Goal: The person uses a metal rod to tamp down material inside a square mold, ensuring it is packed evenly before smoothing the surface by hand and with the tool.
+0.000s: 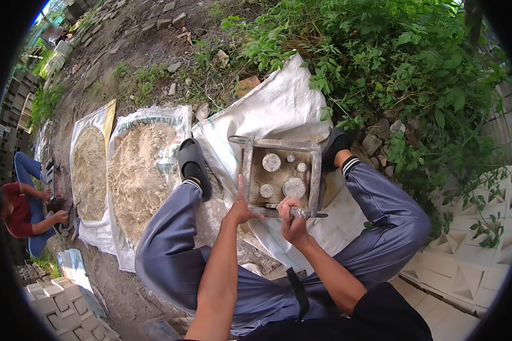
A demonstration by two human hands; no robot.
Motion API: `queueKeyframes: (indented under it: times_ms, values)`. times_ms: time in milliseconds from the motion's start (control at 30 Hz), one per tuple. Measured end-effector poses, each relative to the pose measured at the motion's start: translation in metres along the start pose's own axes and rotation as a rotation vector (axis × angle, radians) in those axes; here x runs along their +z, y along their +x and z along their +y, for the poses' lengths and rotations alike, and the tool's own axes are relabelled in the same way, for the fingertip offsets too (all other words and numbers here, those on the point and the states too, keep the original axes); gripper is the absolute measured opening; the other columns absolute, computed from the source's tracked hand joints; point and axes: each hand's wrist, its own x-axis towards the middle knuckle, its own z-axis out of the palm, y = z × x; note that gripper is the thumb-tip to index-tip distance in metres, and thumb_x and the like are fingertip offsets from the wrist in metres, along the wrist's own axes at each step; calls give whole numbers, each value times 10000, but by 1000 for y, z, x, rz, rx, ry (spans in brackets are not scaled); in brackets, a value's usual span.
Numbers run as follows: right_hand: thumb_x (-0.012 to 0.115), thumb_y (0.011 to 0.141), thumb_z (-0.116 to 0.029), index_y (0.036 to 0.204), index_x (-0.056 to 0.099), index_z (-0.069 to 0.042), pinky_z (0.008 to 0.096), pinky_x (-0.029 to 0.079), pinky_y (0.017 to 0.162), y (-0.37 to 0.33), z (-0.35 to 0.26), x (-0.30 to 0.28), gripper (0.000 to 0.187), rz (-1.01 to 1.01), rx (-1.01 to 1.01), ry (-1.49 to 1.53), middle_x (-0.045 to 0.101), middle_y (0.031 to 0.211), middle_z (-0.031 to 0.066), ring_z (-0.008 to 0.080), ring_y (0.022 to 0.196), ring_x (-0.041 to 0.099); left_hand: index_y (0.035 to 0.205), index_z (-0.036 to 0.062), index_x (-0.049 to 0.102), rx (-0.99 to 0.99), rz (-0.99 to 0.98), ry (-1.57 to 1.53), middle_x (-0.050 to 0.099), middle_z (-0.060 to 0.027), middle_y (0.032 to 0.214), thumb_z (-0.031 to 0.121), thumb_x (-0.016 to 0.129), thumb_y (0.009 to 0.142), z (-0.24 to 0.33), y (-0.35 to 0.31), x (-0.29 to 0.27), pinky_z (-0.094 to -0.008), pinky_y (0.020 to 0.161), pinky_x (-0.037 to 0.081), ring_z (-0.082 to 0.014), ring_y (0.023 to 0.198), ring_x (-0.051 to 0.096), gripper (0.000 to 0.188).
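A square grey frame [248, 173] sits on a white sack [261, 111] between the person's feet, enclosing five round pale pieces [294, 187] of differing widths on a brownish base. The right hand [293, 220] is closed around a short grey tool [300, 213] at the frame's near side. The left hand [241, 210] touches the near left corner, one finger stretched along the side; whether its other fingers grip cannot be told. Leftward, two sandy heaps [142, 182] lie on sacks; beyond them sits a co-worker [20, 213] in red. Leafy plants [404, 74] grow at upper right.
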Motion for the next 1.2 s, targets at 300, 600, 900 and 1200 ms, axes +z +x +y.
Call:
queueKeyframes:
  times_ms: [300, 600, 900, 1200]
  values:
    - [465, 957, -78, 902, 425, -25, 287, 409, 593, 3, 8, -16, 86, -1, 49, -119, 502, 745, 92, 144, 649, 487, 1440, 160, -300, -3, 105, 149, 139, -213, 1556, 105, 947, 439, 2, -1, 5, -350, 1152, 276, -321, 1410, 256, 1600]
    - [480, 958, -90, 908, 417, -35, 294, 403, 601, -2, -3, -40, 97, -41, 77, -194, 497, 766, 80, 136, 647, 455, 1441, 133, -293, -11, 108, 154, 116, -214, 1561, 99, 943, 445, 1, -2, 4, -342, 1167, 238, -305, 1429, 210, 1587]
    - [474, 957, -80, 871, 421, -42, 305, 391, 576, 5, -8, -55, 108, 23, 62, -267, 491, 735, 68, 148, 616, 456, 1442, 117, -287, -29, 92, 148, 119, -215, 1560, 107, 943, 449, 3, -2, 2, -340, 1164, 242, -305, 1424, 224, 1581]
    - [545, 928, -66, 889, 446, -27, 346, 434, 622, 10, -36, -34, 114, -36, 14, -257, 498, 741, 123, 228, 656, 523, 1450, 103, -267, -90, 65, 91, 45, -195, 1574, 128, 951, 433, 5, 0, 0, -336, 1164, 246, -312, 1423, 224, 1586]
